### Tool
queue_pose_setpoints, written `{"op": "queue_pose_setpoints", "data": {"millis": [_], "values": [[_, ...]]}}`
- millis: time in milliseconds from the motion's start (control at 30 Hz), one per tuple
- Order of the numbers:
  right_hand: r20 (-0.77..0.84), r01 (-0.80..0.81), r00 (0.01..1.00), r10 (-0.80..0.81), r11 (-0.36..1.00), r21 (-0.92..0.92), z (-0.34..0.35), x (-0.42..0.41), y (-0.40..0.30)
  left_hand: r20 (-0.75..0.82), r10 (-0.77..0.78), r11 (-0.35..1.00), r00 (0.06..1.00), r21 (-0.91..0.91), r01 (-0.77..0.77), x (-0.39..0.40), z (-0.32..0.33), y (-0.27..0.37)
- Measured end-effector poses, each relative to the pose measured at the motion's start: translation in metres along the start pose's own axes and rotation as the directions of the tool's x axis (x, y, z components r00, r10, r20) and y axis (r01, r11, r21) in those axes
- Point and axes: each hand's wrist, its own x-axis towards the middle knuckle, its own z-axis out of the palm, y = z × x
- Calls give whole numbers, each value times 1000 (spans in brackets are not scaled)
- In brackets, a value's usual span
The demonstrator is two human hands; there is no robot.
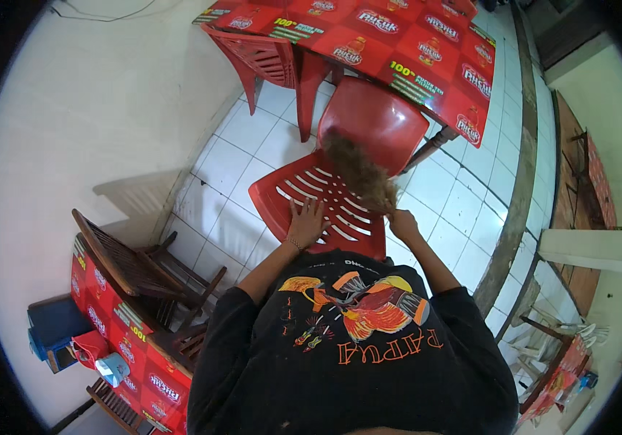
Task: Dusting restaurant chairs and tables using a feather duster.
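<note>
Just ahead of my body is a red plastic chair, its slotted backrest (338, 217) nearest me and its seat (376, 117) beyond, by the table. My left hand (308, 223) lies with fingers spread on the left part of the backrest; a bracelet is on that wrist. At the backrest's right side my right hand (402, 224) is closed around the near end of a brown feather duster (362, 174). The duster's fluffy part extends up and left, over the backrest and the seat's near edge.
A table with a red printed cover (387, 49) stands ahead, a second red plastic chair (273, 60) at its left. At lower left, a wooden chair (126, 261) leans on another red-covered table (142, 353) holding containers. A wall (98, 109) rises on the left; further tables stand far right.
</note>
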Motion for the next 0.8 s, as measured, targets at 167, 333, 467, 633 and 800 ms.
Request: {"op": "queue_pose_setpoints", "data": {"millis": [167,333,467,633,800], "values": [[-39,-83,996,78,987,-135,-5,45,24,-29,2,998,1000,-61,-4,-1,-8,4],[-152,-96,986,76,987,-130,-51,70,31,-17,-73,990,997,-118,71,-1,-10,0],[-322,-194,927,192,981,25,-37,89,40,-6,-55,993,998,-105,54,2,-6,3],[-28,-29,999,25,987,-156,-14,77,17,34,-56,997,998,-53,57,3,-4,-1],[-56,70,995,-81,983,-172,-16,72,16,20,-34,994,999,-104,36,4,-10,3]]}}
